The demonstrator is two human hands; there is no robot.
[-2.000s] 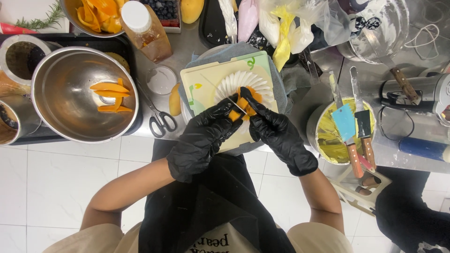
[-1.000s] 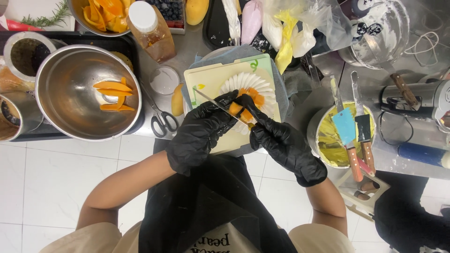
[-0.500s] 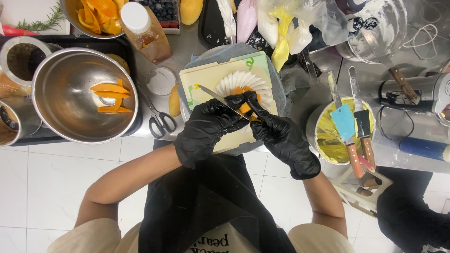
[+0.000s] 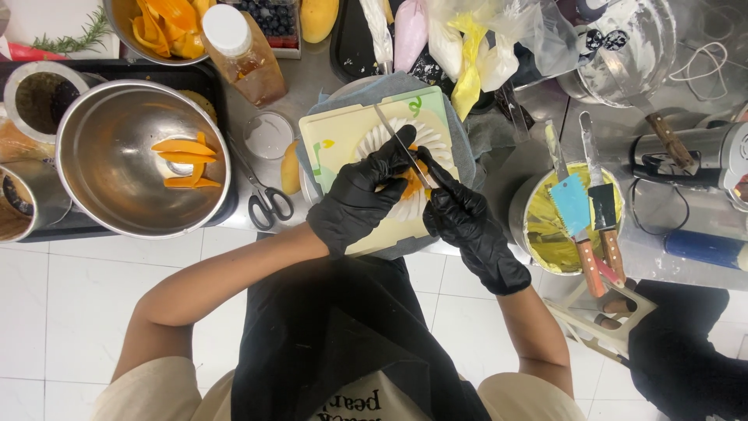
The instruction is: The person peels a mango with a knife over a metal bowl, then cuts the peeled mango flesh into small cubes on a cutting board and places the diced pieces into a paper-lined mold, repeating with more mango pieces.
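On cutting board (image 4: 343, 136), knife (image 4: 399, 143) now angles higher between both hands (image 4: 405, 199).

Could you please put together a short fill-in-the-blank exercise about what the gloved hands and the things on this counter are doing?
1. Both hands, left hand and right hand, wear gloves coloured ____.
2. The right hand holds a thin metal ____ over the white piped cream ring.
3. The large steel mixing bowl holds slices coloured ____.
4. Between that bowl and the pale green cutting board lies a pair of black-handled ____.

Missing words: black; knife; orange; scissors
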